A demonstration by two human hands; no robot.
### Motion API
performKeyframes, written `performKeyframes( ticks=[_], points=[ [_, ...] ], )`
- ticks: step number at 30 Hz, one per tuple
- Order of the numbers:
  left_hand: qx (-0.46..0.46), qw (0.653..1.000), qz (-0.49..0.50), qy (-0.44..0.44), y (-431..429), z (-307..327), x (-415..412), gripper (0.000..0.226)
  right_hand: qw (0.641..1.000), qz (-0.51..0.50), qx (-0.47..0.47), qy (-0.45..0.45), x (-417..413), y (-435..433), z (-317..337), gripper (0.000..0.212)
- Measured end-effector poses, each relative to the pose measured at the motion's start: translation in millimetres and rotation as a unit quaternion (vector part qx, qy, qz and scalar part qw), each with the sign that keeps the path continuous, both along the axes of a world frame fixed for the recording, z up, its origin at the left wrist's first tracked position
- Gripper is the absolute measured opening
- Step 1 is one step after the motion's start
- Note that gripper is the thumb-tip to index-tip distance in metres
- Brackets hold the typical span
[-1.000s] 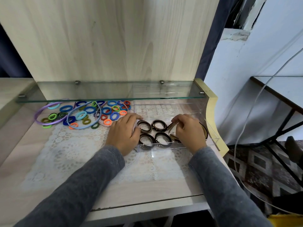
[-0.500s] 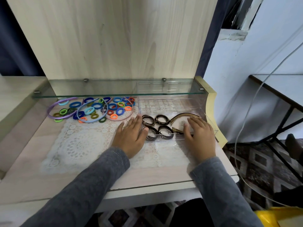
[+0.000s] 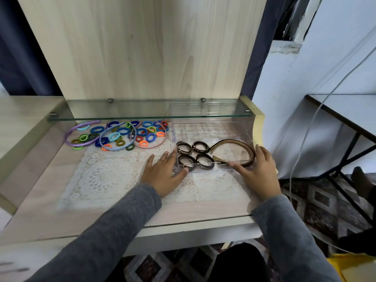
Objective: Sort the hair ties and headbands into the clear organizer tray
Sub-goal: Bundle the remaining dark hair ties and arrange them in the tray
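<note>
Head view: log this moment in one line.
left hand touches tray left side | right hand touches right side | brown ties, headband inside

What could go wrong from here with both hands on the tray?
Left hand and right hand touch the clear tray on the lace mat; sliding it may bunch the lace. The brown headband fills its compartment and might spring out if jolted. The glass shelf hangs low over the coloured pile, so reaching in could knock it.
</note>
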State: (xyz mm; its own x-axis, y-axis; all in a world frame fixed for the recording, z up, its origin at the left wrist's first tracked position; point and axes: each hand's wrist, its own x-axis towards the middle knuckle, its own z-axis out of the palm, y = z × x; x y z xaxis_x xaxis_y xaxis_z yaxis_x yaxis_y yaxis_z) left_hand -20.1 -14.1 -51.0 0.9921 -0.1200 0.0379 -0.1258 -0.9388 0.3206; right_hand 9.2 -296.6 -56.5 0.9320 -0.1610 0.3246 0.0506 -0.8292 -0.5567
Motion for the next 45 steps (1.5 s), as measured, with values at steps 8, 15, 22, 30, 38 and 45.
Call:
performKeyframes(
  ticks=[8, 15, 22, 30, 38, 45],
  points=[
    [-0.032, 0.999, 0.003, -0.004, 0, 3, -4, 0.072, 0.997, 0.029, 0.078, -0.005, -2, -1, 7, 0.105],
    [-0.054, 0.998, 0.010, -0.026, 2, 17, -7, 0.069, 0.994, 0.028, 0.101, -0.025, -4, 3, 17, 0.101],
    [-0.055, 0.998, 0.033, -0.024, -4, 48, -15, 0.066, 0.995, 0.031, 0.084, -0.034, 3, 0, 33, 0.105],
    [-0.062, 0.997, 0.039, -0.026, -6, 60, -18, 0.065, 0.995, 0.030, 0.085, -0.046, 5, -1, 36, 0.106],
    [-0.049, 0.998, 0.041, -0.021, -5, 61, -13, 0.065, 0.995, 0.032, 0.084, -0.038, 12, -1, 38, 0.108],
    [-0.049, 0.997, 0.051, -0.010, -6, 64, -4, 0.064, 0.995, 0.040, 0.089, -0.037, 23, 3, 41, 0.106]
  ],
)
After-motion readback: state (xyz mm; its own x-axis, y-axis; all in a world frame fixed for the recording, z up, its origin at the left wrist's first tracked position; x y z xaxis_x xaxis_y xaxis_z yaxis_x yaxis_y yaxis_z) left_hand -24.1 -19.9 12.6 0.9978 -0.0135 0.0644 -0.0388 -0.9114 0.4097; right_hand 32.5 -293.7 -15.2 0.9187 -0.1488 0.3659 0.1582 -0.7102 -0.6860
